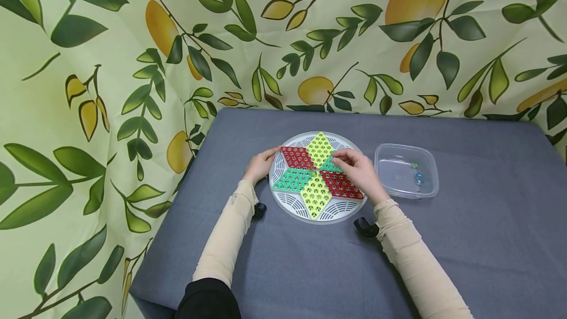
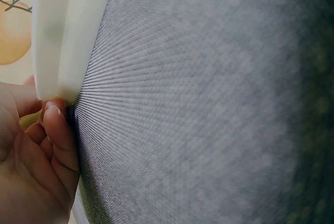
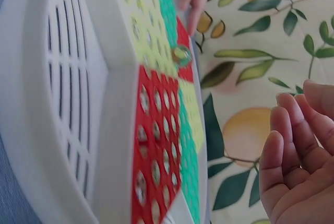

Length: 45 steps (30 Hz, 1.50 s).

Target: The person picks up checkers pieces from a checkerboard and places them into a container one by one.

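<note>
Smooth plast game bd (image 1: 293,204), clear glossy plast tub (image 1: 394,170), matt woven cloth (image 1: 487,220), glassy marble (image 3: 181,56)

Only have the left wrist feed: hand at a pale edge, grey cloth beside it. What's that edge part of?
Observer: A round game board with a red, yellow and green star on it.
Operator: Where's the other hand?
Observer: The right hand is over the right side of the game board; I can't tell if it holds anything.
Operator: Any pieces on the board?
Observer: The right wrist view shows a glassy marble near the middle of the star.
</note>
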### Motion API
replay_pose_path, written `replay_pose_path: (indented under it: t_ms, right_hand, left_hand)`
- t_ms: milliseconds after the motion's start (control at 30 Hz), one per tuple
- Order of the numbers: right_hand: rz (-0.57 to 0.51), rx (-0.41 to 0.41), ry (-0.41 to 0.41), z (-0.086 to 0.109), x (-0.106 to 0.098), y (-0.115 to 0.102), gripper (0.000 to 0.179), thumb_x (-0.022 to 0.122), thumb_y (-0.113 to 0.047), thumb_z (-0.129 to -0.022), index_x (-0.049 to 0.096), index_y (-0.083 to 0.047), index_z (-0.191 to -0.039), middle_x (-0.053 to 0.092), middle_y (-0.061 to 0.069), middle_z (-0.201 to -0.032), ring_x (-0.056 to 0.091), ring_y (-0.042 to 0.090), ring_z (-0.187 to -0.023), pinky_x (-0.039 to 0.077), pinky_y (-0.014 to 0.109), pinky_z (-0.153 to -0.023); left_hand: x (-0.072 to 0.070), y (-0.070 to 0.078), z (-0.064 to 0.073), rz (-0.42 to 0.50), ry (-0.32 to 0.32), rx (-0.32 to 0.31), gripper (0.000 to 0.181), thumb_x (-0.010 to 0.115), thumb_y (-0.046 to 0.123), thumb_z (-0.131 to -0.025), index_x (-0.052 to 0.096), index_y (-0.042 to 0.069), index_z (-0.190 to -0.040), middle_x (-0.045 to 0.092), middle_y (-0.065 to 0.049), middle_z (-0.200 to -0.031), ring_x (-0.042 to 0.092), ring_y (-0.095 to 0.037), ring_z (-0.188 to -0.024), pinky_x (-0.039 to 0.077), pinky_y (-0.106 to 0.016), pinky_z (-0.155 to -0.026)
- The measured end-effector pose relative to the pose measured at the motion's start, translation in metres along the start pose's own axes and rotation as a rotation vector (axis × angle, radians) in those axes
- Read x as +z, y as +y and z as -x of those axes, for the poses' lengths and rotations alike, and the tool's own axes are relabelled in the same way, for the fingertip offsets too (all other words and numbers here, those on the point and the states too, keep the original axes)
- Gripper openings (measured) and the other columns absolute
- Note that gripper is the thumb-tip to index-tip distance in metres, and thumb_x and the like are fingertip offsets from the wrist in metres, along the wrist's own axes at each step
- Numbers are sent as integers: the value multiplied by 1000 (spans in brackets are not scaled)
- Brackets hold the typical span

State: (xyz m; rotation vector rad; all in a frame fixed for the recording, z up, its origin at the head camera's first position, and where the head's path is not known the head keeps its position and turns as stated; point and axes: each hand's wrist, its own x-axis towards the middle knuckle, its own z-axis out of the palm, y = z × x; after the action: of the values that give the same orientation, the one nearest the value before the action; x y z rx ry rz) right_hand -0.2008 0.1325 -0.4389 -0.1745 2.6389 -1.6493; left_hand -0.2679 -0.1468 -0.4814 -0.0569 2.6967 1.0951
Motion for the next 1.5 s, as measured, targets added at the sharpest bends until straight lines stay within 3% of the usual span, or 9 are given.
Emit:
replay_pose_path:
  t_ms: [433,900,1500]
  right_hand:
    - [68,-21,-74,-7,37,8,24,63,-23,-89,66,-8,-107,69,9,-93,60,16,-82,46,28,-72]
    - [92,33,-114,-10,46,14,20,61,-21,-90,67,-9,-106,67,9,-96,58,16,-81,46,26,-70]
    - [149,17,-99,-11,53,14,22,66,-19,-86,68,-5,-103,64,10,-95,58,18,-84,45,27,-75]
  left_hand:
    - [-1,0,1,10,-3,1,36,39,36,-100,45,43,-135,46,1,-143,45,-21,-129,36,-43,-107]
    - [-1,-1,-3,-3,-10,20,37,39,36,-100,45,43,-135,46,1,-144,46,-21,-129,36,-43,-106]
    - [-4,-1,0,-5,-14,35,37,38,35,-100,45,42,-136,46,0,-143,46,-21,-129,38,-43,-104]
